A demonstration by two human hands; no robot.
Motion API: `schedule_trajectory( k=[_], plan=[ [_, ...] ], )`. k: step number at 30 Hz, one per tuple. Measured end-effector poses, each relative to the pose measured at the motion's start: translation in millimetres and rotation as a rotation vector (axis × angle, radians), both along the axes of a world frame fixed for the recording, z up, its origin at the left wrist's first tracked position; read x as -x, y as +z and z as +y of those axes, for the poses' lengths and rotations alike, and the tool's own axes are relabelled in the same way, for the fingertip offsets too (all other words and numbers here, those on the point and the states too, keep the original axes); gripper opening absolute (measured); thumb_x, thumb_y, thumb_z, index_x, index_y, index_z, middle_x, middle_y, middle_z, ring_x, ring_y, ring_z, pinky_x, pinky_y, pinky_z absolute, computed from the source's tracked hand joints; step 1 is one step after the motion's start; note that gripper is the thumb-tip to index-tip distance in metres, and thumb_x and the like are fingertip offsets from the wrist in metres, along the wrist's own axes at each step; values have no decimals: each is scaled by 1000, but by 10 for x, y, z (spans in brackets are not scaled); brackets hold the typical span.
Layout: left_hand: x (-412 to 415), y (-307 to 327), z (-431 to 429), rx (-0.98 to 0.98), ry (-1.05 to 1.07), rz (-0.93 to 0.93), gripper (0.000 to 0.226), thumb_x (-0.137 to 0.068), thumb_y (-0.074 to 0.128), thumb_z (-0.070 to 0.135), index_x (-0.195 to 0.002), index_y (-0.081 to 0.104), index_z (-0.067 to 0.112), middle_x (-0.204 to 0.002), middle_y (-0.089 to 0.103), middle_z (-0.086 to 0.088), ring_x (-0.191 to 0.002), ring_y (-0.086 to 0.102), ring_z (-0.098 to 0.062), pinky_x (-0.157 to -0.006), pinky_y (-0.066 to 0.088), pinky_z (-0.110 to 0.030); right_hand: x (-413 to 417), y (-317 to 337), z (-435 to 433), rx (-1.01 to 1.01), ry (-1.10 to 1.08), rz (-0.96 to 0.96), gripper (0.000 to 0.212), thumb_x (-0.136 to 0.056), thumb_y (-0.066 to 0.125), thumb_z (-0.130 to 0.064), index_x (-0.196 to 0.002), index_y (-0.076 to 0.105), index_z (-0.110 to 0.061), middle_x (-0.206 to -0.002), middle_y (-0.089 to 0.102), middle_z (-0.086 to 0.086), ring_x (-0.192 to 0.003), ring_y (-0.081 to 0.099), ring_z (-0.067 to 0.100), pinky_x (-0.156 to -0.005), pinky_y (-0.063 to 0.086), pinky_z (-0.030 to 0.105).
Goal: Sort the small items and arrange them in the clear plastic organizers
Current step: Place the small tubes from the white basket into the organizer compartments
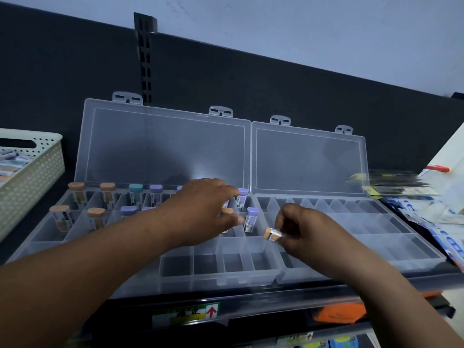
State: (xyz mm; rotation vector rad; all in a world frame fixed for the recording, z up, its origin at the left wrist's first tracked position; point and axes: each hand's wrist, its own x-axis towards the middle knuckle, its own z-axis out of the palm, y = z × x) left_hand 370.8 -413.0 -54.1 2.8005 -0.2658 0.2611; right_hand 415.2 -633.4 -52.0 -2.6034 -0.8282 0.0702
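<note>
the right hand [301, 229] is pinching a small orange-capped vial [271, 234], tipped on its side, just above the seam where the left organizer [175, 268] and the right organizer [376, 234] are meeting. the left hand [200, 209] is reaching over the left organizer, its fingers and thumb bracketing a standing vial [227, 211]; i cannot tell whether it is gripping it. a teal-capped vial [135, 194] and a purple-capped vial [251, 219] are standing upright in the left organizer's compartments. a cream basket [30, 177] is sitting at the far left.
</note>
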Motion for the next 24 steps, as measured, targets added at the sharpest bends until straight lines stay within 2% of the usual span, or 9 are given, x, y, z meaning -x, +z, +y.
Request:
schedule_trajectory(
  k=[1, 3, 5, 7, 11, 14, 19, 21, 24],
  plan=[
    [-1, 1, -1, 2, 1, 1, 54, -90, 51, 52, -141, 40, 37, -140, 49, 9, -125, 42, -12, -102, 30, -27, 10, -4, 1, 37, 12, -4, 12, -88, 62, -19, -92, 57, -30, -73, 59, -6, -66, 52, 10, -65, 46, 28],
    [2, 4, -4, 6, 3, 5, 53, -91, 51, 52, -141, 40, 37, -140, 49, 8, -126, 42, -12, -101, 30, -27, 32, 0, 4, 72, 34, 12, 27, -91, 58, -20, -110, 59, -40, -81, 59, -11, -71, 54, 7, -65, 44, 20],
    [7, 10, -3, 9, 1, 8, 52, -91, 51, 51, -140, 41, 37, -140, 49, 8, -126, 43, -12, -101, 31, -27, 54, 24, 12, 49, 54, 30, 34, -93, 57, -20, -114, 60, -46, -89, 60, -13, -74, 54, 7, -68, 45, 20],
    [8, 16, 8, 3, 1, 12, 52, -91, 50, 52, -140, 41, 38, -140, 49, 9, -125, 43, -12, -101, 31, -28, 64, 43, 22, -53, 55, 61, 31, -92, 60, -18, -104, 62, -46, -86, 62, -8, -72, 56, 10, -70, 47, 24],
    [19, 23, 33, -28, 19, 20, 51, -91, 48, 54, -138, 44, 34, -141, 48, 8, -128, 42, -14, -104, 32, -28, 40, 72, 51, -303, 66, 110, 26, -87, 65, -8, -87, 63, -34, -68, 63, -7, -64, 59, 12, -67, 49, 27],
    [14, 33, 42, -67, 33, 13, 51, -92, 47, 53, -136, 48, 27, -139, 50, 5, -126, 43, -15, -104, 34, -31, 44, 72, 92, -400, 89, 166, 20, -87, 66, -7, -79, 64, -25, -69, 65, -6, -67, 60, 17, -67, 50, 29],
    [17, 39, 50, -56, 31, 9, 51, -92, 47, 53, -136, 46, 28, -141, 48, 6, -128, 42, -14, -106, 33, -31, 44, -67, 168, -296, 86, 176, 17, -86, 66, -9, -77, 62, -23, -74, 67, 1, -64, 60, 20, -60, 51, 36],
    [16, 34, 62, -53, 34, 6, 52, -92, 47, 53, -137, 45, 28, -142, 48, 7, -129, 41, -14, -106, 33, -30, 46, -102, 174, -234, 89, 155, 17, -85, 67, -10, -76, 63, -24, -75, 66, -3, -59, 54, 3, -57, 46, 25],
    [10, 29, 75, -48, 35, 13, 53, -91, 46, 54, -138, 44, 29, -143, 47, 7, -129, 41, -13, -107, 33, -32, 47, -114, 172, -146, 90, 92, 13, -84, 68, -15, -78, 63, -25, -80, 62, -8, -69, 54, -1, -61, 41, 18]
  ],
)
